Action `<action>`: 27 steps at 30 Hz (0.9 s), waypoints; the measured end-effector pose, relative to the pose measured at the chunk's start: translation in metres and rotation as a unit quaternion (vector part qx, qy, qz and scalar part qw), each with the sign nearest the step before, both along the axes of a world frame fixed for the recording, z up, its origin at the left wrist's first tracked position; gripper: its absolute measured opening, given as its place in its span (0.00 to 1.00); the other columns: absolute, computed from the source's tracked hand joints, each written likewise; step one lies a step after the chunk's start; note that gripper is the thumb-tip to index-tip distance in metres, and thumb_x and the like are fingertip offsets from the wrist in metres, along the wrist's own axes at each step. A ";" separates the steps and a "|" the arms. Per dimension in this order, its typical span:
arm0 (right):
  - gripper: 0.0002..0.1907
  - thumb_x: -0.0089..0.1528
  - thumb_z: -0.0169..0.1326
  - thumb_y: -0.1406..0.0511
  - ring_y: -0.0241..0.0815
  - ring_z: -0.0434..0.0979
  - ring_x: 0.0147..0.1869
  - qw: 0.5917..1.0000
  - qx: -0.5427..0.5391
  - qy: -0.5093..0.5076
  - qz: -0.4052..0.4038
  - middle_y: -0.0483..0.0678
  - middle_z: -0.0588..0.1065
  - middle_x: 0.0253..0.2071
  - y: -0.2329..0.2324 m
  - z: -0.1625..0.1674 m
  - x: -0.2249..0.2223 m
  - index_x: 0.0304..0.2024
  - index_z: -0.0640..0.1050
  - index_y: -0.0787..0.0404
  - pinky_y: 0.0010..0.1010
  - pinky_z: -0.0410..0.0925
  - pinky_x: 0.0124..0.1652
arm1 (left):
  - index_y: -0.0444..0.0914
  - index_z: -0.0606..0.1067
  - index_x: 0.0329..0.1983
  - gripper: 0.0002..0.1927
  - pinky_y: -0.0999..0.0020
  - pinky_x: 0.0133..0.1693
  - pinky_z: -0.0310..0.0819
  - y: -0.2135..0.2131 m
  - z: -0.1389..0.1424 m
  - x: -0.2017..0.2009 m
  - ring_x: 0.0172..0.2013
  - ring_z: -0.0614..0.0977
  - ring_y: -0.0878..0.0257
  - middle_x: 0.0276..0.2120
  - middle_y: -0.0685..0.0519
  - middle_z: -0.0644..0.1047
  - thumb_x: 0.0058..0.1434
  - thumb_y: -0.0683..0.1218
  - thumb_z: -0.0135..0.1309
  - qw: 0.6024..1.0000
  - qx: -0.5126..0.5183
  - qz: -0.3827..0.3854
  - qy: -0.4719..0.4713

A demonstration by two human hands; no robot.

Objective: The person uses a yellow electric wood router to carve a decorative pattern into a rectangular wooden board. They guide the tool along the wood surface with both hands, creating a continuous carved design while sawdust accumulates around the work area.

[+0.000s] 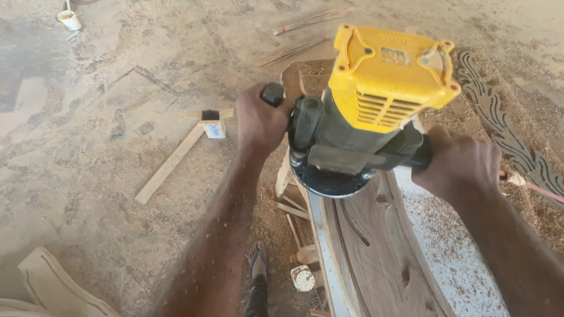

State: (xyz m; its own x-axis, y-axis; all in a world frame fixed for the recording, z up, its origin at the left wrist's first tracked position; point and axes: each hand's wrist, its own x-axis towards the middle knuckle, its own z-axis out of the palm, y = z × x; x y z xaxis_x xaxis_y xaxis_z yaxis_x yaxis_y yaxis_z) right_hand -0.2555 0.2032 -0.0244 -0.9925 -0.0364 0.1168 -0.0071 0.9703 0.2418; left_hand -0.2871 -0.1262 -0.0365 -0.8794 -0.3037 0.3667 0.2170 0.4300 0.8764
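Yellow plastic caps the top of a wood router [364,111], a bulky machine with a black motor body and a round black base that sits on the upper end of a long carved wooden panel [382,252]. The left hand [261,120] is wrapped tight around the black knob handle on its side of the machine, fingers curled fully closed. The right hand [458,161] is clenched the same way around the opposite handle, so the router is gripped from both sides and stands tilted a little away from the person. A reddish cord [540,189] trails off past the right wrist.

Curved grooves and small cut-outs run down the panel's brown face. It rests on a pale surface [452,258] dusted thick with sawdust, just beside the right forearm. Further right lies a dark fretwork piece [505,129] with leafy scrolls.

Down on the dusty concrete floor [88,147], well to the left of the left hand, lies a narrow wooden strip [167,167] with a short crosspiece and a small dark block at its upper end. A white cup [69,19] stands far off in the top left corner. Below the panel's edge, a sandalled foot [257,261] shows, and near it a small round dial-faced object [303,278]. Pale curved wood offcuts [53,287] lie at the bottom left.
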 end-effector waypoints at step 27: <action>0.18 0.55 0.59 0.53 0.46 0.80 0.29 1.000 0.002 0.019 -0.016 0.49 0.76 0.26 -0.007 0.004 -0.048 0.44 0.78 0.52 0.43 0.71 0.34 | 0.32 0.75 0.23 0.10 0.59 0.30 0.72 0.002 0.001 -0.055 0.22 0.79 0.57 0.19 0.46 0.78 0.51 0.45 0.60 0.999 0.024 -0.016 0.037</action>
State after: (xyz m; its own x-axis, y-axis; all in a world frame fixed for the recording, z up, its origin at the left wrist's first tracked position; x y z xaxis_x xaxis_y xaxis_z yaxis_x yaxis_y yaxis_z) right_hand -0.3038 0.1962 -0.0205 -0.9881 -0.0046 0.1538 0.0337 0.9687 0.2458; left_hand -0.3424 -0.1239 -0.0355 -0.8597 -0.2952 0.4169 0.2951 0.3793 0.8770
